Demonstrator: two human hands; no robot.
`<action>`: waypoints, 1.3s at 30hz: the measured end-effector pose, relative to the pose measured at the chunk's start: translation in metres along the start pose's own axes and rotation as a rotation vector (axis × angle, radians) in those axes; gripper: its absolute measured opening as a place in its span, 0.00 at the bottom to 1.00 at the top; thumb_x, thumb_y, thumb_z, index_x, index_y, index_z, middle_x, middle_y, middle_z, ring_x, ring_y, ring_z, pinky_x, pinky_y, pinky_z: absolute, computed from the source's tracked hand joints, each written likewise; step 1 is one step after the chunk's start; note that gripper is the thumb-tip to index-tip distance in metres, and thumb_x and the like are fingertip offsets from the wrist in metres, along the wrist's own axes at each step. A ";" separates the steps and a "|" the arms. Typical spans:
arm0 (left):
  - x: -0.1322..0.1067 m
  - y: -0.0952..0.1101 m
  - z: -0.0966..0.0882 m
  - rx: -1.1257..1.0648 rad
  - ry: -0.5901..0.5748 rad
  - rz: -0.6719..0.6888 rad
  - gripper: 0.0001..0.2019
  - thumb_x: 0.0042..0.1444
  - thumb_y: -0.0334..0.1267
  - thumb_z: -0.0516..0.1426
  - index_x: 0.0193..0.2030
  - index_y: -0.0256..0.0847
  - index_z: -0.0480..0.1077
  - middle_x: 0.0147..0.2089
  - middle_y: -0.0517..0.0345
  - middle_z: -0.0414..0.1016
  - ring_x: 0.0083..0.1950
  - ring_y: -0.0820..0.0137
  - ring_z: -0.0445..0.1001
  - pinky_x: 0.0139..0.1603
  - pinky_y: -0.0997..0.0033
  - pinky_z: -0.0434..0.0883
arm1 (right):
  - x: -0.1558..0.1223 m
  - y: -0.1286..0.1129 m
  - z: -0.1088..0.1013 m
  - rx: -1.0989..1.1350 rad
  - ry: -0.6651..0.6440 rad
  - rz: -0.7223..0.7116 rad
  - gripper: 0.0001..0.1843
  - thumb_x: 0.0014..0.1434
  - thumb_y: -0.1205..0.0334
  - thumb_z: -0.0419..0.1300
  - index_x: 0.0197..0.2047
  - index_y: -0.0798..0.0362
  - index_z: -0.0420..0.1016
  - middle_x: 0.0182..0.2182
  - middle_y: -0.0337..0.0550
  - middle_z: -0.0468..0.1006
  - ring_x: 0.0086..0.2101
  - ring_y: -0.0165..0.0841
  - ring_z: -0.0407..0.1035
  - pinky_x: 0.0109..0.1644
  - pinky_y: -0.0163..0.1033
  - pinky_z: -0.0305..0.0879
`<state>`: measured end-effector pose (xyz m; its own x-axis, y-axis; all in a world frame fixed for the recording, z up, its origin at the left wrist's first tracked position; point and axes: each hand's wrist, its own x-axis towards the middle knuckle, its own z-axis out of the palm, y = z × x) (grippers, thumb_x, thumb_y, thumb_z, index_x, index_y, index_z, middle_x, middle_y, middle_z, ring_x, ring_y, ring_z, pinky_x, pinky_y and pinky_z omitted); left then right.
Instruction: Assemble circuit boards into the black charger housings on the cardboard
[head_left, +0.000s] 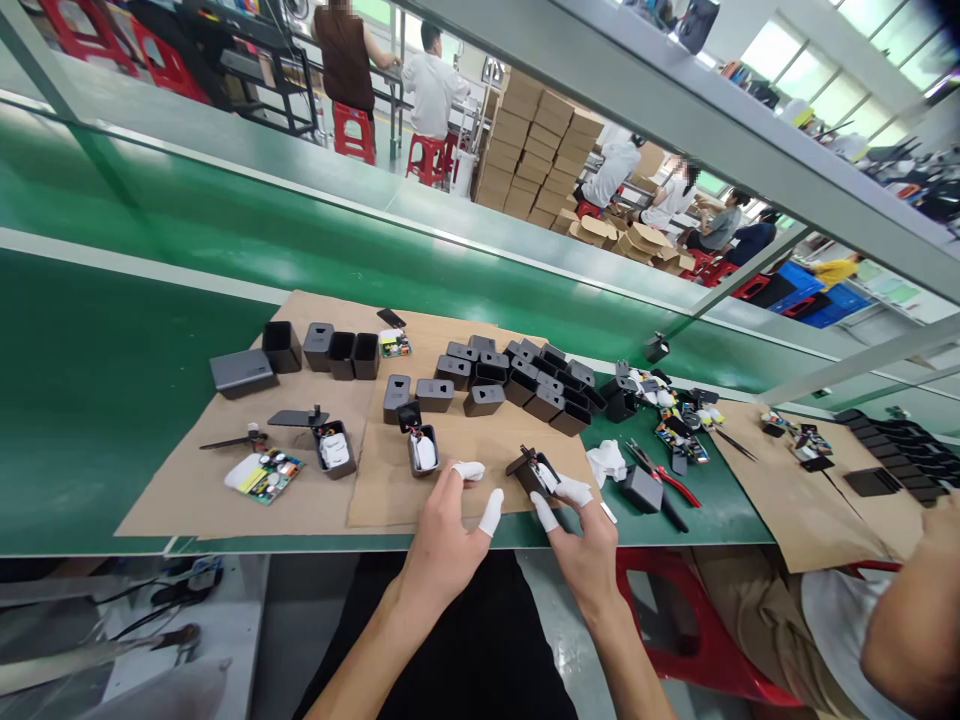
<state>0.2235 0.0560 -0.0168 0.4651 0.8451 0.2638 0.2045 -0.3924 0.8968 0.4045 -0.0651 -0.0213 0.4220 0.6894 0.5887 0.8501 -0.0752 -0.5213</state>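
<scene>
My right hand (581, 535), with white finger cots, pinches a small black charger housing (531, 470) with wires showing inside, at the front of a brown cardboard sheet (390, 500). My left hand (444, 535), also in finger cots, hovers open just left of it, fingers spread, holding nothing. An open housing with a white part inside (424, 450) stands just beyond the left hand. Several empty black housings (525, 385) are clustered farther back.
A circuit board (264, 476), another open housing (334, 448) and a grey box (241, 372) lie left. Red-handled pliers (664, 478) and white cloth (607, 462) lie right. A co-worker's arm (915, 620) sits at far right beside a red stool (675, 610). Green conveyor (112, 370) behind.
</scene>
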 end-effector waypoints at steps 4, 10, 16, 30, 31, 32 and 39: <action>0.000 -0.002 0.002 0.002 -0.004 0.002 0.08 0.70 0.40 0.60 0.54 0.46 0.69 0.50 0.53 0.76 0.53 0.60 0.80 0.57 0.55 0.79 | 0.001 -0.001 -0.001 -0.001 -0.029 0.017 0.10 0.70 0.61 0.68 0.54 0.47 0.81 0.45 0.46 0.88 0.44 0.41 0.86 0.52 0.46 0.84; -0.001 -0.001 0.001 -0.005 0.002 0.007 0.08 0.70 0.39 0.60 0.53 0.45 0.69 0.50 0.53 0.77 0.52 0.61 0.81 0.57 0.56 0.79 | -0.003 0.001 0.002 0.019 0.000 0.081 0.12 0.69 0.58 0.70 0.53 0.49 0.78 0.43 0.45 0.89 0.40 0.40 0.86 0.47 0.45 0.85; -0.001 -0.002 0.001 -0.010 -0.005 0.010 0.08 0.70 0.39 0.60 0.53 0.46 0.69 0.51 0.53 0.76 0.53 0.61 0.80 0.58 0.55 0.79 | 0.001 0.001 0.003 0.053 -0.030 0.104 0.09 0.67 0.59 0.71 0.51 0.46 0.83 0.43 0.45 0.88 0.41 0.41 0.84 0.50 0.47 0.83; 0.001 0.002 0.000 -0.001 0.002 0.028 0.06 0.71 0.40 0.59 0.52 0.46 0.69 0.49 0.54 0.75 0.51 0.61 0.80 0.55 0.56 0.80 | 0.002 -0.037 0.012 0.679 0.148 0.592 0.23 0.70 0.46 0.66 0.63 0.46 0.80 0.53 0.49 0.87 0.50 0.43 0.84 0.57 0.57 0.82; 0.001 0.002 0.000 -0.002 0.002 0.027 0.06 0.71 0.40 0.59 0.52 0.46 0.69 0.49 0.54 0.75 0.51 0.61 0.80 0.55 0.56 0.79 | 0.003 -0.044 0.010 0.805 0.169 0.691 0.23 0.71 0.45 0.65 0.64 0.45 0.79 0.53 0.48 0.87 0.50 0.42 0.84 0.56 0.55 0.83; 0.001 0.002 0.001 -0.002 0.002 0.025 0.06 0.71 0.39 0.58 0.52 0.46 0.69 0.49 0.54 0.75 0.51 0.61 0.79 0.55 0.56 0.79 | 0.005 -0.051 0.007 0.949 0.194 0.801 0.23 0.70 0.44 0.66 0.62 0.44 0.79 0.53 0.47 0.87 0.51 0.41 0.84 0.56 0.53 0.84; 0.002 0.001 0.001 -0.008 -0.002 0.030 0.06 0.71 0.39 0.59 0.52 0.46 0.69 0.49 0.54 0.75 0.50 0.61 0.79 0.55 0.55 0.79 | 0.005 -0.059 -0.002 1.334 0.203 0.998 0.13 0.67 0.51 0.71 0.53 0.42 0.86 0.57 0.43 0.87 0.54 0.36 0.84 0.58 0.42 0.85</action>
<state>0.2255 0.0566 -0.0159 0.4729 0.8323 0.2893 0.1836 -0.4142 0.8915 0.3571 -0.0591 0.0135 0.7160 0.6461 -0.2644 -0.5563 0.2993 -0.7752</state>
